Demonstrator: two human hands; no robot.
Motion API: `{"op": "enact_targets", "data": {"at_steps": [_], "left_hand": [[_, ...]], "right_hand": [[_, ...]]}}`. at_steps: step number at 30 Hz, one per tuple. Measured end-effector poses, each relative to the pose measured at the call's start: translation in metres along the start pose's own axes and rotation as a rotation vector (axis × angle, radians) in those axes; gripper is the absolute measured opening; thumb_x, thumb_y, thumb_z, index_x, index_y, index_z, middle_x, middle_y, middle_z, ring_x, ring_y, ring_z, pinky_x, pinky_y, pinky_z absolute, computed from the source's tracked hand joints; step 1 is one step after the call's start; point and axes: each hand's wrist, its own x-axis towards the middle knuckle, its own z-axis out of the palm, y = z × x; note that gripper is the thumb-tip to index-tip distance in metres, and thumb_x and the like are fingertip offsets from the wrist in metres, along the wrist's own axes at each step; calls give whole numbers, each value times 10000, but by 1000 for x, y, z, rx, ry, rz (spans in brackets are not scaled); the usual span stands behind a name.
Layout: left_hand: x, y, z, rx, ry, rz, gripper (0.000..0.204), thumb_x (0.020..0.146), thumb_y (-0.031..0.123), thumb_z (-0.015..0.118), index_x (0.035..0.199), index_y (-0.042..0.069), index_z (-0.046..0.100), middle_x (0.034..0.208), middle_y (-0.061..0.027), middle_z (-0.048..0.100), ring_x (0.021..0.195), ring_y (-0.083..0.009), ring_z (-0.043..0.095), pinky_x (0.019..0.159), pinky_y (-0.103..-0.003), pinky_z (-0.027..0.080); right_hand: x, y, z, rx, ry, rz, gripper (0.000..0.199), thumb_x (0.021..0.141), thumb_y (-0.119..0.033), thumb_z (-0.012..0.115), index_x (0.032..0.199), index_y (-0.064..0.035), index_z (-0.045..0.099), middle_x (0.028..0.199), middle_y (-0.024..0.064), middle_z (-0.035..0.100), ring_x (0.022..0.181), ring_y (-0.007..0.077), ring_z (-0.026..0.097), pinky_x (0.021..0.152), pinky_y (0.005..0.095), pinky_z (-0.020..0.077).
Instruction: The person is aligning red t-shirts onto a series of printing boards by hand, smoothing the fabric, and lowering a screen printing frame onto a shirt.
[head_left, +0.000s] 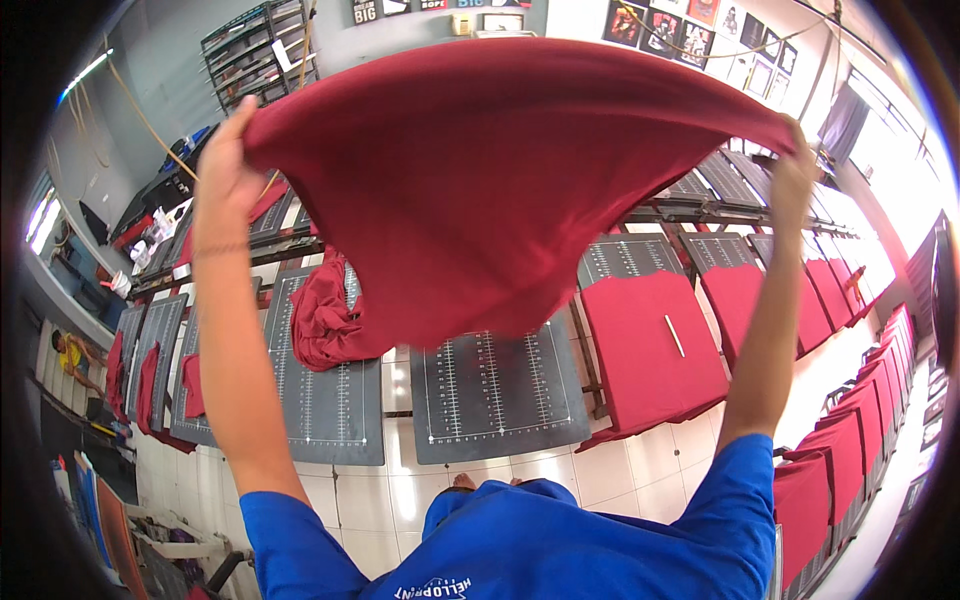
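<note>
A dark red T-shirt (460, 190) is stretched wide in the air, raised above the boards, its lower part hanging toward me. My left hand (228, 170) grips its left corner, and my right hand (794, 160) grips the right corner; motion blurs the right fingers somewhat. Below the cloth lies a bare grey printing board (500, 400) with white ruler markings. On the board (340, 425) to its left sits a crumpled dark red shirt (325, 315). To the right, another dark red shirt (650, 345) is spread flat over a board, with a thin white stick (674, 336) on top.
More boards with dark red shirts (735, 300) run along the row to the right. Covered boards (840, 455) form another row at the lower right. A person in yellow (72, 350) is at the far left. A dark rack (255, 60) stands against the back wall.
</note>
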Motion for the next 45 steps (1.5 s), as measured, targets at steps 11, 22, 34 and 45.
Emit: {"op": "enact_targets", "data": {"at_steps": [11, 22, 34, 45], "left_hand": [[-326, -150, -42, 343, 376, -280, 270, 968, 46, 601, 1196, 109, 470, 1077, -55, 616, 989, -119, 595, 869, -278, 509], [-518, -324, -188, 956, 356, -787, 380, 921, 167, 691, 1203, -11, 509, 1055, -203, 684, 947, -276, 683, 834, -368, 544], [-432, -423, -169, -209, 534, -1074, 678, 1023, 535, 460, 1417, -16, 480, 1431, -178, 524, 1271, -269, 551, 1107, -415, 397], [-465, -413, -182, -83, 332, -944, 432, 1051, 332, 509, 1252, -41, 593, 1223, -112, 668, 1134, -209, 624, 1032, -365, 452]], "right_hand": [[-317, 15, -106, 55, -249, 457, 182, 845, -90, 531, 936, 32, 630, 972, 162, 683, 996, 274, 661, 958, 387, 489], [-471, 89, -116, -132, -1173, 785, 375, 739, 118, 436, 996, 36, 697, 1018, 227, 712, 1051, 348, 672, 957, 367, 500], [-511, 164, 59, 763, -573, 1941, 525, 1028, -438, 504, 1319, -6, 570, 1317, 155, 612, 1196, 253, 597, 939, 403, 514], [-584, 165, -37, 706, -452, 1708, 508, 998, -290, 583, 1360, 53, 489, 1359, 175, 585, 1283, 277, 539, 1146, 420, 354]]}}
